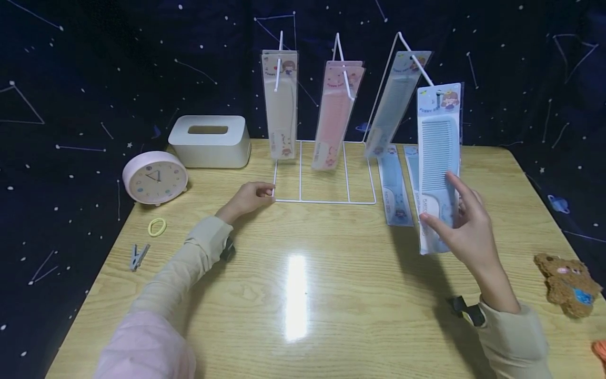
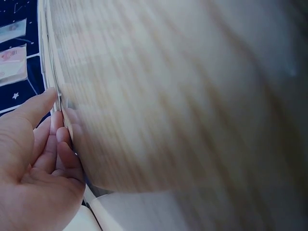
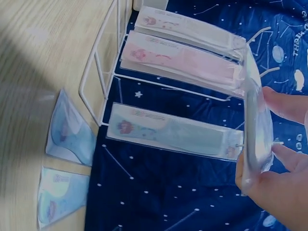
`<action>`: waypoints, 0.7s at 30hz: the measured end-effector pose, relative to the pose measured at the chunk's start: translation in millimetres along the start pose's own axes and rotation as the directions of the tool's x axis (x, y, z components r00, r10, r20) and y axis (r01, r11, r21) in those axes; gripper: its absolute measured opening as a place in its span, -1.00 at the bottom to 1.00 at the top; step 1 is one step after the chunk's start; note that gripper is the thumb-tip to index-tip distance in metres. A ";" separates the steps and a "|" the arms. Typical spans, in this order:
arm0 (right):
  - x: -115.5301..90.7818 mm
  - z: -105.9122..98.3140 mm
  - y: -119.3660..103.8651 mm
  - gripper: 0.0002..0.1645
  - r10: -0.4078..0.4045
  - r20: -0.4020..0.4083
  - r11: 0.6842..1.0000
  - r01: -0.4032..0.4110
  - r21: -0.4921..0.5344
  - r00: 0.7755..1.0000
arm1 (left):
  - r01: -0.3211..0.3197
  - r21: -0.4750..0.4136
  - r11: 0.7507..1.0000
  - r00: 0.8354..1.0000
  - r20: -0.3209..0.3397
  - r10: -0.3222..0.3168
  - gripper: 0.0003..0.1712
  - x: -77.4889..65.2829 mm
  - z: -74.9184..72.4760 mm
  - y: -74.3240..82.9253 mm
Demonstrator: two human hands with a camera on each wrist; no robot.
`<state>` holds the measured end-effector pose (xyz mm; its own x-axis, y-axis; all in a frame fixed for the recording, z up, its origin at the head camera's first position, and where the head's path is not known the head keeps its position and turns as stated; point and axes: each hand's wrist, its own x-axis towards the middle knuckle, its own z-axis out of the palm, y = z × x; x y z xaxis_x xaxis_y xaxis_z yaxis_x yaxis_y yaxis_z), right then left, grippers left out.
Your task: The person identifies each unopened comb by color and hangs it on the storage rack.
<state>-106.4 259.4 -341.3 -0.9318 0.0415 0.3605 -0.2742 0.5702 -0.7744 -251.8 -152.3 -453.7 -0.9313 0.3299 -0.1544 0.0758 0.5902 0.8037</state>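
My right hand [image 1: 473, 231] holds a packaged light-blue comb [image 1: 437, 152] upright by its lower part, thumb on one edge and fingers on the other. The top of this pack overlaps the tip of the right hook of a white wire display rack [image 1: 326, 201]. With the left hand [image 1: 247, 200] I pinch the front left corner of the rack's base; the left wrist view shows thumb and fingertips at the wire. On the hooks hang beige comb packs [image 1: 282, 116], pink comb packs [image 1: 337, 116] and another blue comb pack [image 1: 397, 102].
Two blue comb packs [image 3: 72, 130] lie on the table right of the rack. To the left are a white tissue box [image 1: 210, 152], a pink round clock [image 1: 156, 179], a yellow hair tie [image 1: 163, 229] and a grey clip [image 1: 138, 257]. A brown bear plush [image 1: 568, 284] lies far right.
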 end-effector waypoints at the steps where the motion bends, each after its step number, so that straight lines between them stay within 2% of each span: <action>1: 3.6 1.5 2.0 0.05 0.011 0.013 1.000 -0.011 0.007 1.000 | 0.000 -0.002 1.000 1.000 -0.001 0.000 -0.50 -0.1 0.0 -0.1; 5: 21.8 9.4 12.0 0.00 0.034 0.055 0.997 -0.038 0.069 0.998 | -0.014 -0.001 1.000 1.000 -0.008 0.014 -0.50 -0.7 0.1 -0.9; 11: 58.4 21.4 29.8 -0.09 0.012 0.115 0.983 -0.033 0.181 0.993 | -0.016 0.004 1.000 1.000 -0.015 0.016 -0.50 -0.6 -0.7 -0.2; 17: 95.7 33.9 42.2 -0.18 0.059 0.141 0.987 -0.079 0.140 0.988 | -0.018 -0.009 1.000 1.000 -0.012 0.017 -0.51 -0.3 -0.8 0.8; 21: 113.4 42.6 46.1 -0.21 0.090 0.164 0.988 -0.109 0.114 0.982 | -0.024 -0.012 1.000 1.000 -0.010 0.024 -0.51 -1.2 -0.8 1.6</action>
<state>-234.8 255.5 -358.2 -0.9789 -0.0423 0.1999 -0.1964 0.4652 -0.8632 -250.8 -152.3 -451.7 -0.9327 0.3367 -0.1293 0.0942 0.5735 0.8138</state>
